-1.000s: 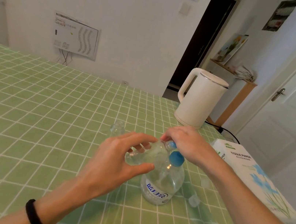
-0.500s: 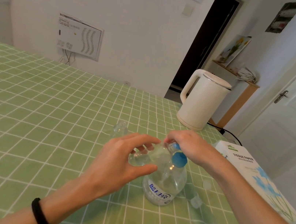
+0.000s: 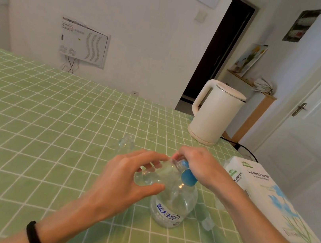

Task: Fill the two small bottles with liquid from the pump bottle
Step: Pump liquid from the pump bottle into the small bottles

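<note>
A clear pump bottle [image 3: 171, 208] with a blue pump head [image 3: 188, 176] and a blue label stands on the green checked tablecloth [image 3: 50, 125]. My left hand [image 3: 125, 180] grips a small clear bottle [image 3: 155, 174], held tilted on its side with its mouth against the pump's nozzle. My right hand [image 3: 198, 166] rests curled over the blue pump head. A second small clear bottle [image 3: 126, 143] stands upright on the cloth beyond my left hand. Two small clear caps [image 3: 207, 224] lie to the right of the pump bottle.
A white electric kettle [image 3: 215, 113] stands at the table's far right corner, its cord running off the edge. A white tissue paper box [image 3: 268, 200] lies along the right edge. A black band sits on my left wrist.
Both hands and the bottles keep the same pose. Only the view has shifted slightly.
</note>
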### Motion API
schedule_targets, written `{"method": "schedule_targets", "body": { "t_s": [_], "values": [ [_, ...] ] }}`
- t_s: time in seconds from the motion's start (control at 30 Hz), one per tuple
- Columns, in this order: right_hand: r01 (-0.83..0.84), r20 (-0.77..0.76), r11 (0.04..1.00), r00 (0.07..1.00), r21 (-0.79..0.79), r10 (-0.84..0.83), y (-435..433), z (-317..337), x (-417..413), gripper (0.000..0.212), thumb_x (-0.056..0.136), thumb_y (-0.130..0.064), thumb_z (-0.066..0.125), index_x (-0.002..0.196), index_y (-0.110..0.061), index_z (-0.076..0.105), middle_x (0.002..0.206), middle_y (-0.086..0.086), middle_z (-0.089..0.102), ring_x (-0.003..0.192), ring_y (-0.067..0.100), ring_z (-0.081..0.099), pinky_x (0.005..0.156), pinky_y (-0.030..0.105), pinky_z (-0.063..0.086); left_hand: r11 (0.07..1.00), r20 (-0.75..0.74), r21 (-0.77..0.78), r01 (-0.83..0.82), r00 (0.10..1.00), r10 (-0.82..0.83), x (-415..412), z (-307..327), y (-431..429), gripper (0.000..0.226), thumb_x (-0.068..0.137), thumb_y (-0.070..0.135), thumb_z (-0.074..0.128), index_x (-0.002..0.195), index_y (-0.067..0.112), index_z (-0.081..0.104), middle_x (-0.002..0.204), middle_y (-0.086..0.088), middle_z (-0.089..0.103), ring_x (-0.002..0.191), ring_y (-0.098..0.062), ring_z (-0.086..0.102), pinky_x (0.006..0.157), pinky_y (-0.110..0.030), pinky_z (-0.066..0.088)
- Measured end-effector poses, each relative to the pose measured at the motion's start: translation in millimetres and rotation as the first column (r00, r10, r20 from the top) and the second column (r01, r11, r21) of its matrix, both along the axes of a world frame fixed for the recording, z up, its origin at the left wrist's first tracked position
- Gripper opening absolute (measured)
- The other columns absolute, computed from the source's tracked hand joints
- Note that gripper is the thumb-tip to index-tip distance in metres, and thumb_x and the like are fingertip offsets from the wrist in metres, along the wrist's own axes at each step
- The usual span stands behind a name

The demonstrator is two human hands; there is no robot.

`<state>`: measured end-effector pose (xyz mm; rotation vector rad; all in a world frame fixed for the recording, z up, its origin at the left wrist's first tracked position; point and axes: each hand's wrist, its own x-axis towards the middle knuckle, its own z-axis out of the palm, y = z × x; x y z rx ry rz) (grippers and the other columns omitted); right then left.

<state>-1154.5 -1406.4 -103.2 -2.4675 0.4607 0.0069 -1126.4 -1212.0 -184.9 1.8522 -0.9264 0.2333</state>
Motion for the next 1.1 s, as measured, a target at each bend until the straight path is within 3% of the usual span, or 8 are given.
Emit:
{"method": "schedule_targets", "body": {
  "t_s": [0.1,0.27,0.63,0.73,0.8,0.9,1.0,1.1],
  "values": [
    [0.022,0.017,1.000,1.000,-0.021,-0.021,-3,4,3,0.036,0.100,-0.033,0.048,0.091,-0.021,0.080,0.107,-0.005,0.075,0.106,0.019,0.067,0.099,0.040,0.051,1.000,0.004,-0.007,0.008,1.000,-0.008,0,0,0,0.057,0.077,0.040,0.087,0.130,0.042,0.066,0.106,0.025,0.073,0.097,0.004,0.067,0.082,-0.018,0.053],
    [0.021,0.056,0.997,0.998,0.077,-0.025,4,-4,-3,0.044,0.105,-0.027,0.044,0.081,-0.022,0.081,0.100,-0.010,0.072,0.102,0.014,0.064,0.079,0.025,0.043,1.000,0.008,-0.005,-0.008,1.000,0.008,1,-2,1,0.059,0.075,0.049,0.082,0.130,0.048,0.063,0.107,0.026,0.073,0.099,0.007,0.066,0.083,-0.008,0.050],
    [0.049,-0.015,0.999,0.999,0.012,-0.049,0,8,0,0.044,0.098,-0.035,0.049,0.107,0.000,0.074,0.116,0.011,0.075,0.116,0.039,0.064,0.105,0.047,0.048,1.000,0.023,-0.002,0.002,1.000,-0.002,2,-1,1,0.059,0.075,0.053,0.080,0.132,0.047,0.063,0.108,0.030,0.072,0.099,0.007,0.067,0.082,-0.012,0.052],
    [0.068,0.011,0.996,0.998,0.057,-0.069,2,5,0,0.044,0.098,-0.034,0.048,0.100,-0.002,0.078,0.113,0.013,0.076,0.102,0.034,0.067,0.100,0.047,0.050,1.000,0.019,0.001,0.011,1.000,-0.011,3,-2,1,0.059,0.076,0.053,0.080,0.132,0.046,0.064,0.108,0.029,0.072,0.100,0.005,0.067,0.083,-0.013,0.052],
    [0.081,-0.013,0.992,0.997,0.099,-0.080,7,2,-2,0.058,0.091,-0.041,0.045,0.107,0.009,0.068,0.119,0.025,0.071,0.084,0.034,0.054,0.095,0.052,0.049,1.000,0.019,0.008,0.010,1.000,-0.010,4,-4,1,0.058,0.076,0.052,0.080,0.131,0.047,0.064,0.108,0.028,0.072,0.099,0.005,0.067,0.083,-0.014,0.052],
    [0.078,-0.039,0.992,0.996,0.102,-0.074,13,5,-6,0.075,0.074,-0.047,0.040,0.111,0.014,0.061,0.128,0.029,0.063,0.084,0.023,0.044,0.107,0.060,0.043,1.000,0.015,0.017,0.009,1.000,-0.009,3,-5,1,0.059,0.076,0.051,0.081,0.131,0.047,0.063,0.107,0.029,0.071,0.099,0.007,0.066,0.084,-0.013,0.052],
    [0.080,-0.028,0.993,0.997,0.083,-0.078,14,7,-8,0.075,0.074,-0.048,0.038,0.111,0.014,0.061,0.131,0.030,0.061,0.084,0.034,0.050,0.109,0.060,0.041,1.000,0.015,0.017,0.016,1.000,-0.016,2,-5,1,0.058,0.076,0.051,0.080,0.131,0.046,0.064,0.107,0.028,0.072,0.099,0.006,0.066,0.084,-0.012,0.051],
    [0.079,-0.049,0.997,0.996,0.008,-0.079,12,8,-6,0.070,0.079,-0.048,0.038,0.111,0.009,0.064,0.129,0.026,0.065,0.083,0.023,0.046,0.093,0.052,0.050,1.000,0.012,0.011,0.011,1.000,-0.011,2,-4,2,0.058,0.076,0.050,0.081,0.132,0.046,0.063,0.107,0.027,0.071,0.100,0.004,0.066,0.084,-0.010,0.050]
  ]
}}
